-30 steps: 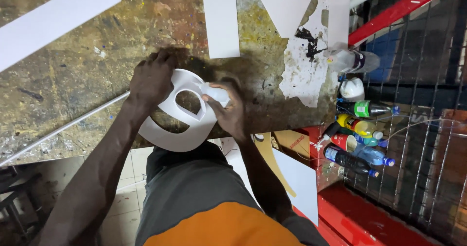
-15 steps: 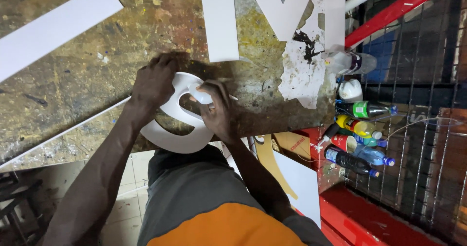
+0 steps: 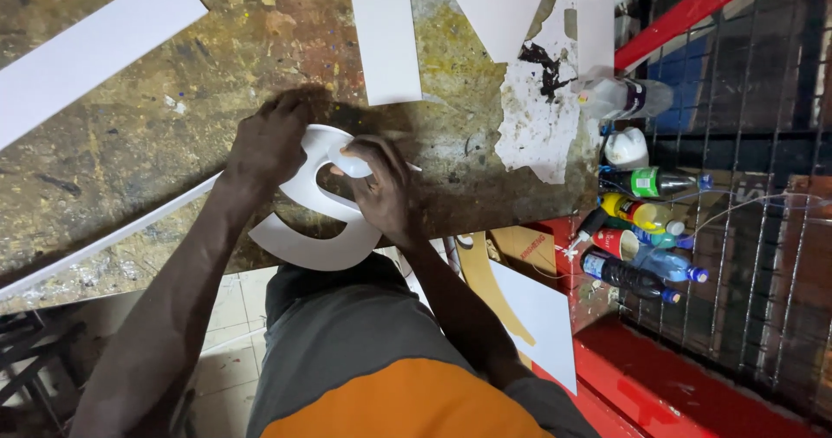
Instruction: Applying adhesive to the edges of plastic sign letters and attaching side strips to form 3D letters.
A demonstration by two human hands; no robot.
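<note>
White S-shaped cutout [image 3: 325, 230] lies at the near edge of the table [image 3: 130, 152], its lower curve hanging past that edge above the person's grey and orange shirt. Left hand [image 3: 269, 148] rests on the upper left curve of the cutout, fingers curled down over it and pressing it to the table. Right hand [image 3: 386, 187] grips the cutout's upper right end, thumb and fingers closed around the white edge; whether a small tool sits in that grip cannot be told. Beyond the cutout, farther up the table, lie larger white letter shapes [image 3: 386, 31], and a long white strip [image 3: 87, 52] lies to the upper left of it. A thin white strip [image 3: 113, 234] runs off to the cutout's left along the table edge. Well to the right of the cutout, past the table's end, several plastic bottles [image 3: 646, 221] stand clustered beside a wire grid [image 3: 763, 187].
</note>
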